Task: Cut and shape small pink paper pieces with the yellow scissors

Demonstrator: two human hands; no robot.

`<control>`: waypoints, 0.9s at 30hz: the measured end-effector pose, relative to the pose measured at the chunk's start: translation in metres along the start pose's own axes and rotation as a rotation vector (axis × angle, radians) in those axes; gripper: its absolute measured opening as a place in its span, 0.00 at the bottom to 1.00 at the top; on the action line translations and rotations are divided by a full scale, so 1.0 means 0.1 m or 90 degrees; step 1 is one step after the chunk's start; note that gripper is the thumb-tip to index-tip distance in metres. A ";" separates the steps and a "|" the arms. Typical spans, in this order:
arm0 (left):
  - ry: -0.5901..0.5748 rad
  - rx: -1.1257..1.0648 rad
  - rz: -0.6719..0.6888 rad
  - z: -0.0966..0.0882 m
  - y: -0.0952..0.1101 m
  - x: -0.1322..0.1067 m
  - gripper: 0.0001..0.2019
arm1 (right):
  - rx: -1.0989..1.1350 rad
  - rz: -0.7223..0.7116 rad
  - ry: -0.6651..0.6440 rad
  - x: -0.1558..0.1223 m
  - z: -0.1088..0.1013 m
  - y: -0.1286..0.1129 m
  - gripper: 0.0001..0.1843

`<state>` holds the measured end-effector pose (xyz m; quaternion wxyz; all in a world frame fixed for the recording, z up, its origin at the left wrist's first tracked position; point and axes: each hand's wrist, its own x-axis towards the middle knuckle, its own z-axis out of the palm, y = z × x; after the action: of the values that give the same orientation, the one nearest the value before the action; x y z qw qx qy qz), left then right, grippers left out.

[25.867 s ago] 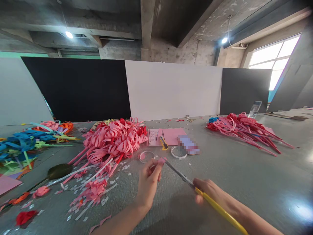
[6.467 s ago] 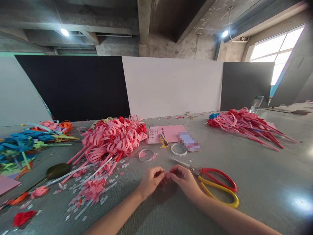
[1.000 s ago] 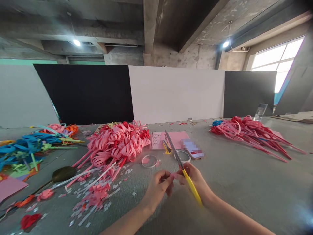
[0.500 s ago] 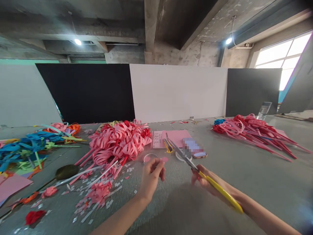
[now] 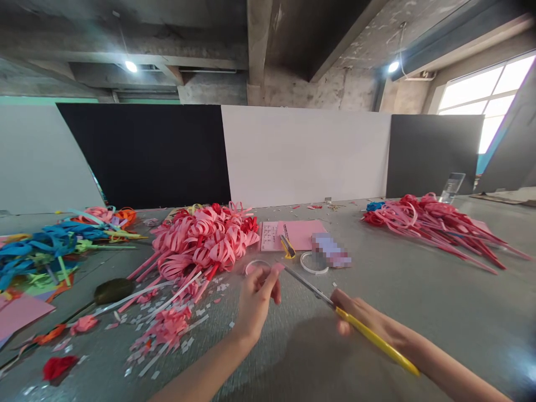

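Note:
Pinched between the thumb and fingers of my left hand (image 5: 256,298) is a small pink paper piece (image 5: 278,268). My right hand (image 5: 358,315) grips long yellow-handled scissors (image 5: 374,339), whose blades point left and look nearly closed. Their tips are at the paper piece or just beside it; I cannot tell whether they touch. Just beyond my hands lie a clear tape roll (image 5: 257,266), a white ring (image 5: 314,263) and a yellow cutter (image 5: 287,247).
Pink paper-strip flowers (image 5: 205,240) are heaped at left centre, with scraps (image 5: 167,329) in front. More pink and red strips (image 5: 435,229) lie right, near a clear stand (image 5: 452,187). A pink pad (image 5: 302,233) and a phone (image 5: 333,250) lie ahead. Blue strips (image 5: 54,243) are far left.
The scissors have swung down, their tips coming from over the pad to beside the pink piece, and the blades have drawn together. My left hand has shifted slightly left.

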<state>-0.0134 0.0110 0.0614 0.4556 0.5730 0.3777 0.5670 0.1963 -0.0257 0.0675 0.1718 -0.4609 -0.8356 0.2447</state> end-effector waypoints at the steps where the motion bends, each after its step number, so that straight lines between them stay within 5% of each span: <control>1: -0.003 -0.003 -0.003 0.00 0.00 0.00 0.12 | -0.001 0.006 -0.004 0.00 -0.01 -0.02 0.25; 27: -0.031 0.030 -0.012 0.02 -0.02 -0.02 0.13 | 0.015 0.018 0.030 0.03 0.08 0.14 0.23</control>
<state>-0.0109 0.0098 0.0594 0.4562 0.5936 0.3850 0.5397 0.2004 -0.0189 0.0534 0.1937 -0.4763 -0.8216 0.2462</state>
